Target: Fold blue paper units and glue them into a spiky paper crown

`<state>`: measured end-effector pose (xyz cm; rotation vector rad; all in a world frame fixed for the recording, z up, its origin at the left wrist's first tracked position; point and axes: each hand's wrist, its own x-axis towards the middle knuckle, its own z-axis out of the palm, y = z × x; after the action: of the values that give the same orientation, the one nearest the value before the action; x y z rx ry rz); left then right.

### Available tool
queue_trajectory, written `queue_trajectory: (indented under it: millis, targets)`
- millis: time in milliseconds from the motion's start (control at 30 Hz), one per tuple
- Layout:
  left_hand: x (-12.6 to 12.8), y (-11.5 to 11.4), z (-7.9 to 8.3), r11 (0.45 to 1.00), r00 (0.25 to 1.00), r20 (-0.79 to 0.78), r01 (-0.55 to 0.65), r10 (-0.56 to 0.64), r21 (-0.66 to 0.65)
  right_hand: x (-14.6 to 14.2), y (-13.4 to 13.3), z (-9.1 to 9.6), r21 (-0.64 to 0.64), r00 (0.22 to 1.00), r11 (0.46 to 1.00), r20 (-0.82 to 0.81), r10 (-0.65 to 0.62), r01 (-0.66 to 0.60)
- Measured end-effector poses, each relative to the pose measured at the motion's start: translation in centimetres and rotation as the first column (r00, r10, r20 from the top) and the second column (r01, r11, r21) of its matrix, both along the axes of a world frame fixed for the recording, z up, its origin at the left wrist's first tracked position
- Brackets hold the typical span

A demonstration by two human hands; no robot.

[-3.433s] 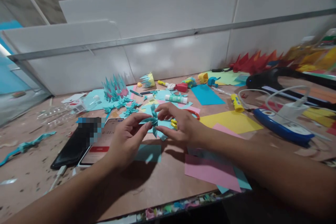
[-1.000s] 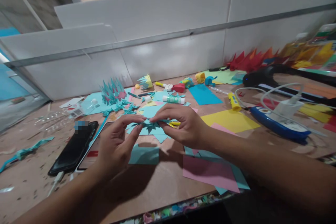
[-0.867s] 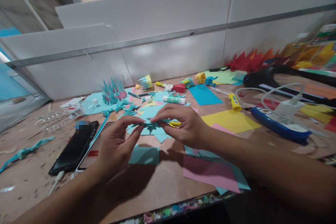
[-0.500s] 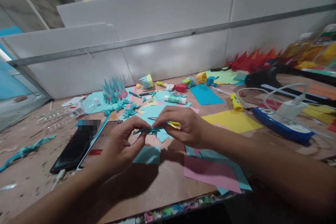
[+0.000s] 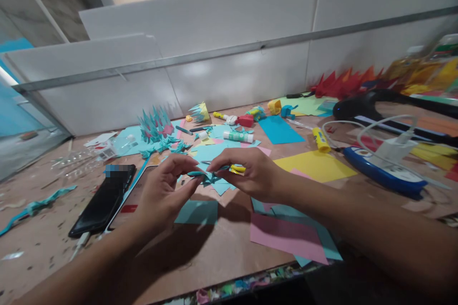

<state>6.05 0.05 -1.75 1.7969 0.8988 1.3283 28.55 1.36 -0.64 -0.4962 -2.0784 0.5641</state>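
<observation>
A small folded teal paper piece (image 5: 204,177) hangs just above the wooden table (image 5: 222,248), pinched from both sides. My left hand (image 5: 161,196) grips its left end with thumb and fingers. From the right, my right hand (image 5: 250,175) closes its fingertips on the other end. A flat teal paper square (image 5: 196,212) lies on the table right under my hands. Yellow-handled scissors (image 5: 236,168) poke out behind my right fingers.
Two phones (image 5: 107,198) lie to the left. Pink (image 5: 286,236) and yellow (image 5: 315,166) sheets lie to the right, glue sticks (image 5: 238,137) and spiky teal paper models (image 5: 155,126) behind. A blue power strip (image 5: 382,171) with cables sits right; white partitions (image 5: 229,76) close the back.
The teal piece went from upright and fanned to lying flat and narrower between my fingertips. Both hands stayed in place, pressing closer together on it.
</observation>
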Motion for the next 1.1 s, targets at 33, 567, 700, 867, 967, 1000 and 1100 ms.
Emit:
queue_trajectory:
  millis: [33, 567, 700, 867, 967, 1000, 1100]
  targets:
    - [0.2, 0.0, -0.1, 1.000, 1.000, 0.027, -0.011, 0.012, -0.014, 0.0, 0.0, 0.0, 0.013, 1.000, 1.000, 0.006, -0.004, 0.004]
    - [0.0, 0.0, -1.2, 0.994, 0.999, 0.021, -0.045, 0.047, -0.096, 0.1, 0.0, -0.6, 0.501, 0.942, 0.865, 0.272, -0.194, 0.033]
    - [0.0, 0.4, -0.7, 0.990, 0.995, -0.059, -0.081, 0.075, -0.112, -0.2, 0.0, -0.4, 0.562, 0.925, 0.823, 0.261, -0.276, 0.087]
    - [0.1, 0.3, -0.1, 0.979, 0.997, -0.059, 0.029, -0.042, -0.200, -0.3, 0.2, -0.8, 0.477, 0.944, 0.864, 0.180, -0.276, 0.162]
    - [0.1, 0.1, -0.1, 0.971, 0.989, -0.069, 0.117, -0.134, -0.210, -0.1, 0.5, -1.2, 0.361, 0.955, 0.911, 0.138, -0.264, 0.200]
    - [0.1, 0.0, -0.1, 0.969, 0.987, -0.061, 0.132, -0.148, -0.208, 0.0, 0.5, -1.2, 0.333, 0.958, 0.920, 0.122, -0.259, 0.206]
    - [0.4, 0.0, -0.1, 0.962, 0.985, -0.004, 0.166, -0.171, -0.217, 0.2, 0.5, -1.0, 0.367, 0.960, 0.910, 0.119, -0.252, 0.194]
